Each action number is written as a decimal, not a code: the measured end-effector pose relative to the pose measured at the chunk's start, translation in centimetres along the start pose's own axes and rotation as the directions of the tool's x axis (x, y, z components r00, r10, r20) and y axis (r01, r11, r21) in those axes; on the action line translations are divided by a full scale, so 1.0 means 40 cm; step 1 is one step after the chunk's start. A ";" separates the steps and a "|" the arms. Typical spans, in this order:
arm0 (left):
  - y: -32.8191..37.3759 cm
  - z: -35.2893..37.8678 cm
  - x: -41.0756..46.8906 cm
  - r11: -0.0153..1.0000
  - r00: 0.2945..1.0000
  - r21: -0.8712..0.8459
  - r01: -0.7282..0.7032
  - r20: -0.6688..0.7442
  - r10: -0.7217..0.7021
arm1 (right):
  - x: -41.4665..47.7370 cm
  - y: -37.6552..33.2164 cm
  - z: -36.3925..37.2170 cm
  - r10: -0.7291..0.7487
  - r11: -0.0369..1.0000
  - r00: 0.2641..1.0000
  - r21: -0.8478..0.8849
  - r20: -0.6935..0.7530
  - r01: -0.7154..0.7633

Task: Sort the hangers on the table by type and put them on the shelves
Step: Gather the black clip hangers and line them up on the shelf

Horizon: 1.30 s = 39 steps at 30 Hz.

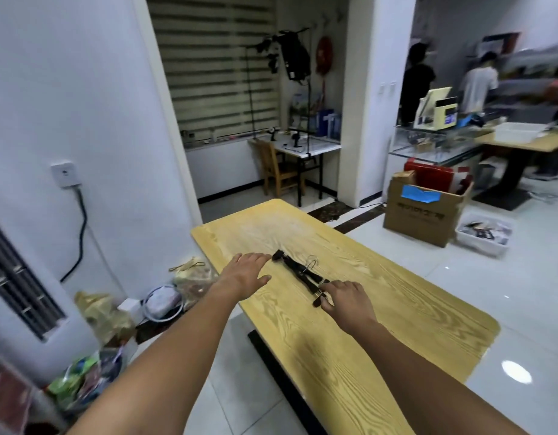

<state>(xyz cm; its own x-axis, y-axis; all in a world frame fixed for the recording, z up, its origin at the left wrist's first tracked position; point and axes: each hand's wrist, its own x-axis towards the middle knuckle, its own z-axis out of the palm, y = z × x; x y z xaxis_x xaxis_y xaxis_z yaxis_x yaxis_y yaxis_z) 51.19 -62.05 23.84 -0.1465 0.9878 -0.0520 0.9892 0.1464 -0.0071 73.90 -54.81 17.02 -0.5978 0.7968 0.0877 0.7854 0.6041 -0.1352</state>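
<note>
A small stack of black clip hangers [298, 273] with metal hooks lies slantwise on the light wooden table [349, 324]. My left hand [246, 273] hovers flat with straight fingers just left of the stack's far end, its fingertips close to the clip there. My right hand [346, 298] is at the stack's near end, fingers curled onto the hangers and the thumb by the near clip. Whether it fully grips them cannot be told.
Bags and clutter [114, 315] lie on the floor left of the table by the white wall. A cardboard box [422, 211] and a white bin [484, 233] stand on the floor to the right. Two people stand at a far counter [444, 133].
</note>
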 end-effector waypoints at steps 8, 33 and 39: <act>0.012 0.095 0.155 0.991 0.990 0.000 -0.136 0.022 0.136 | 0.102 0.051 0.048 0.091 0.996 0.996 0.002 0.022 -0.091; -0.057 0.483 0.740 0.975 0.931 -0.073 -0.210 0.290 0.222 | 0.572 0.295 0.402 0.215 0.970 0.957 0.075 0.192 -0.233; -0.053 0.539 0.819 0.965 0.907 -0.070 -0.252 0.332 0.261 | 0.624 0.318 0.448 0.245 0.962 0.946 0.072 0.210 -0.265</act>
<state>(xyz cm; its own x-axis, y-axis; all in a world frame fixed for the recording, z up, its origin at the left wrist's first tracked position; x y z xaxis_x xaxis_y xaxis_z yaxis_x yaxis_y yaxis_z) 44.30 -31.12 0.64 0.1250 0.9163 -0.3805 0.9917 -0.1037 0.0762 66.07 -27.45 -0.19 -0.4067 0.8999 -0.1571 0.9022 0.3687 -0.2239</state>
